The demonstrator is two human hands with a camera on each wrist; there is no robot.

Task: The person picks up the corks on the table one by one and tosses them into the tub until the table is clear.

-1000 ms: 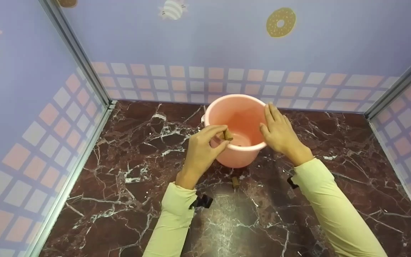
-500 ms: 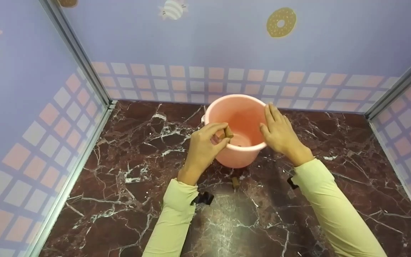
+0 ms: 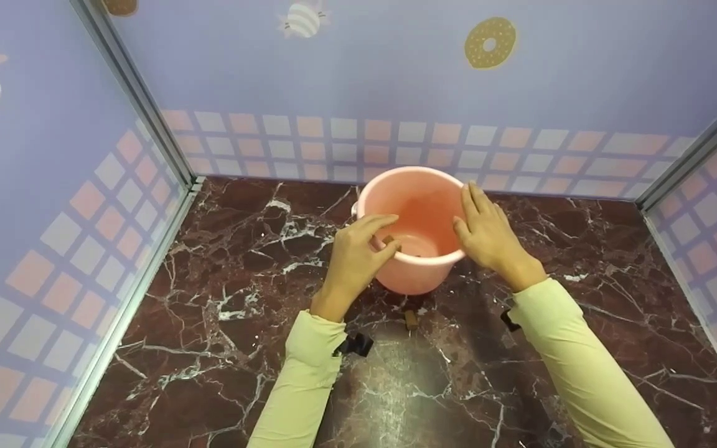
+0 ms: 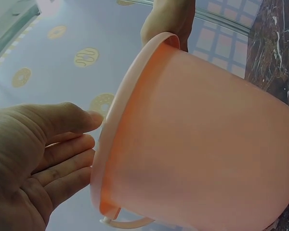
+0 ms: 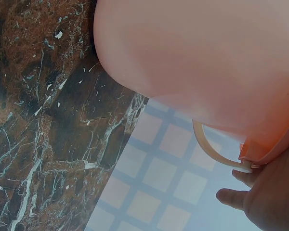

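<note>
A pink bucket (image 3: 413, 274) stands upright near the back wall. Over its left front rim is my left hand (image 3: 351, 258), thumb and forefinger parted, with nothing pinched between them. A small brown cork-like piece (image 3: 388, 239) shows just past those fingertips, inside the bucket's opening. In the left wrist view the left hand's fingers are extended beside the rim. My right hand (image 3: 489, 233) holds the bucket's right rim, thumb on the inner side and fingers toward the outside. Another small brown piece (image 3: 411, 320) lies on the table in front of the bucket.
The dark red marbled tabletop (image 3: 240, 373) is bounded by a patterned back panel (image 3: 396, 74) and side panels in metal frames. A pale bucket handle (image 5: 212, 151) hangs on the outside of the bucket.
My left thumb and forefinger have let go of the brown piece, which is now lower, inside the bucket's opening. My right hand stays on the rim.
</note>
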